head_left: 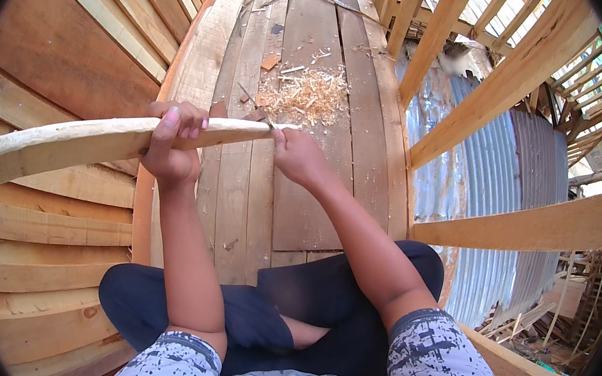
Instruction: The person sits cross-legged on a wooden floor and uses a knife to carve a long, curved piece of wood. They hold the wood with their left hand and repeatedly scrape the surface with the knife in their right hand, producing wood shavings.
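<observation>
The plank floor [305, 221] runs away up the middle, and a person sits cross-legged on its near end, in dark trousers [342, 350] and a patterned shirt [451, 365]. Boards [59, 45] fill the left side, many laid edge over edge. On the right, beyond pale wooden bars [502, 90], corrugated sheets [493, 171] spread out, grey with rusty streaks.

The wood [64, 141], a long curved length with a pale, rough-cut upper edge, crosses in front of the person. It reaches from the far left to just above the middle of the floor, held up over the planks.

The left hand [173, 149] grasps the wood partway along, palm beneath, with fingers bent over the upper edge. The right hand [298, 158] is clenched at the wood's right end, apparently around a thin dark tool [250, 97], though the overlap there makes the grip hard to read.

Past that end lies a loose heap of shavings [307, 97], curled and light. A reddish-brown chip [270, 61] sits just beside the heap, and smaller scraps dot the planks.
</observation>
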`<state>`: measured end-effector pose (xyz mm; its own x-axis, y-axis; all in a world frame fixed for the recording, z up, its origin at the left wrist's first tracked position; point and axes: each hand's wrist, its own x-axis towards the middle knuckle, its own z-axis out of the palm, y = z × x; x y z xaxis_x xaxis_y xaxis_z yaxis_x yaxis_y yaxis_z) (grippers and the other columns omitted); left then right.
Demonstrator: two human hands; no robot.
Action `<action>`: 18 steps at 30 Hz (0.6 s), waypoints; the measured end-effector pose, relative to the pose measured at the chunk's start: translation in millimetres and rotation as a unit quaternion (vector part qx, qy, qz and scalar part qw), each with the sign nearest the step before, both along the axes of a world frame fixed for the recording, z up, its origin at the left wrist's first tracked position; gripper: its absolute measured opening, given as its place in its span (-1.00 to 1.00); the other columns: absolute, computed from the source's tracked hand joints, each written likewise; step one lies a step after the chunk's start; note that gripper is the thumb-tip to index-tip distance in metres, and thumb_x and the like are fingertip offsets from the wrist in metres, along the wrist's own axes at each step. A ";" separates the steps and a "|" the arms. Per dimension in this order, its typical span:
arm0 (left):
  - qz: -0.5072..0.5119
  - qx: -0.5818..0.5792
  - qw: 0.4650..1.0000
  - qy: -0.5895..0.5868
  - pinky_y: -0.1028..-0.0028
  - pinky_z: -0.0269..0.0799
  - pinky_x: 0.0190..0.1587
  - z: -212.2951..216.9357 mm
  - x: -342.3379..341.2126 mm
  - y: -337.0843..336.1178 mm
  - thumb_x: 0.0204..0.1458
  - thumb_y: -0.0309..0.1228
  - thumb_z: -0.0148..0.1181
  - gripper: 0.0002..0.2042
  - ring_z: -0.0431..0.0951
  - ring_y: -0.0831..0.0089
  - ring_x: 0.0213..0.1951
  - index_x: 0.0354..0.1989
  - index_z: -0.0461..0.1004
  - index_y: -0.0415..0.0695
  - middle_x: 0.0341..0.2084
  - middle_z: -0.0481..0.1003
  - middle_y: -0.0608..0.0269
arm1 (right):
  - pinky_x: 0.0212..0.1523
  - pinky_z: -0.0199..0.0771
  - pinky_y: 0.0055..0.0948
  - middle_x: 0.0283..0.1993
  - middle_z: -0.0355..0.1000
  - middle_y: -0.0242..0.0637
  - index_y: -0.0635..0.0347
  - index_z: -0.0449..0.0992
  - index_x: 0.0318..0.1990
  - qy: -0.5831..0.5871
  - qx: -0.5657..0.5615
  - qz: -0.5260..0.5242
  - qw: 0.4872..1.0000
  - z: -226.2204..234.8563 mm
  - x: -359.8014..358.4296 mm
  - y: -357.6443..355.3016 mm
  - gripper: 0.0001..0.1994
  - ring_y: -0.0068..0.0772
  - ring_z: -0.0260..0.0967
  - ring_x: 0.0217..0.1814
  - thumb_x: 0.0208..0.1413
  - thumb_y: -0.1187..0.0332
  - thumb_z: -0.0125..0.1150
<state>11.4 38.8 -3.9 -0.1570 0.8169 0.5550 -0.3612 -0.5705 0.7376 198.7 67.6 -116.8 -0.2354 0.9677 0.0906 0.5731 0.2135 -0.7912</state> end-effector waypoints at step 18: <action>-0.056 0.034 0.997 0.031 0.38 0.29 -0.36 4.9 12.2 -1.5 0.04 -0.48 0.04 -0.86 0.23 0.48 -0.58 -0.53 0.30 -0.16 -0.70 0.26 0.27 | -0.18 0.42 -0.01 -0.37 0.49 0.10 0.31 0.55 -0.29 -0.021 -0.081 -0.003 0.997 -7.0 15.6 10.5 -0.61 0.13 0.47 -0.27 0.31 0.18 -0.11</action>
<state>23.6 37.3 1.0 -0.0304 0.7875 0.6155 -0.3807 -0.5785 0.7214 214.4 78.0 -123.8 -0.2302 0.9702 -0.0758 0.6071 0.0822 -0.7904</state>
